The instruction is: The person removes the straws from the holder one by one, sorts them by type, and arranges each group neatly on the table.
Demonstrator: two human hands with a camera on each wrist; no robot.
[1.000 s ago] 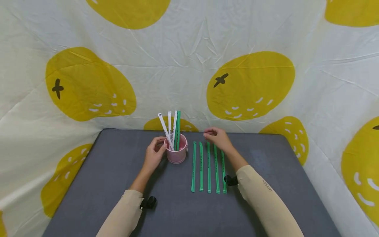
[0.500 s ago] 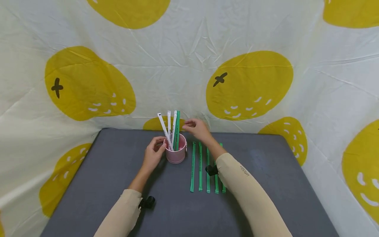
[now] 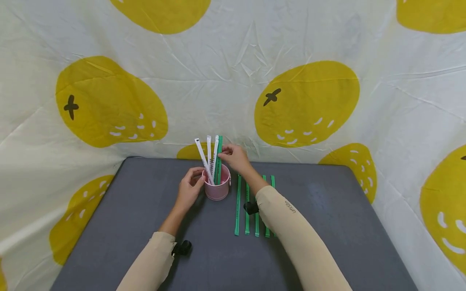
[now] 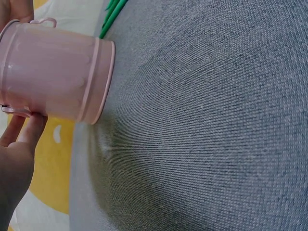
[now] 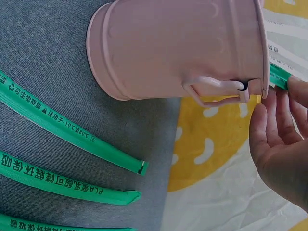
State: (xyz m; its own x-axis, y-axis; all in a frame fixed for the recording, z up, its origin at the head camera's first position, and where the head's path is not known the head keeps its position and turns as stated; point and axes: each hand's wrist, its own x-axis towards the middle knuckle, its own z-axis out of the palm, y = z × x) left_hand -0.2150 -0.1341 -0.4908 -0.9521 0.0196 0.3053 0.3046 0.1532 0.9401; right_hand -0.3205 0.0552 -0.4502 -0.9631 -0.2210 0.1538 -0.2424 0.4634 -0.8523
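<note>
A small pink bucket [image 3: 217, 193] stands on the table with several white wrapped straws [image 3: 202, 155] and a green wrapped straw [image 3: 219, 161] leaning in it. My left hand [image 3: 189, 186] holds the bucket's left side; in the left wrist view its fingers [image 4: 34, 130] touch the bucket by a side handle. Over the rim, my right hand [image 3: 236, 157] pinches the upper part of the green straw. In the right wrist view the thumb and fingertips of the right hand [image 5: 284, 139] are at that straw, partly cut off by the frame edge.
Several green wrapped straws [image 3: 238, 206] lie side by side on the dark grey table [image 3: 145, 210], right of the bucket and partly under my right forearm. A fabric backdrop [image 3: 211, 89] with yellow fruit prints hangs behind the table's far edge.
My right hand has moved left from above the row of straws to the green straw in the bucket and now pinches it. The left hand has stayed on the bucket.
</note>
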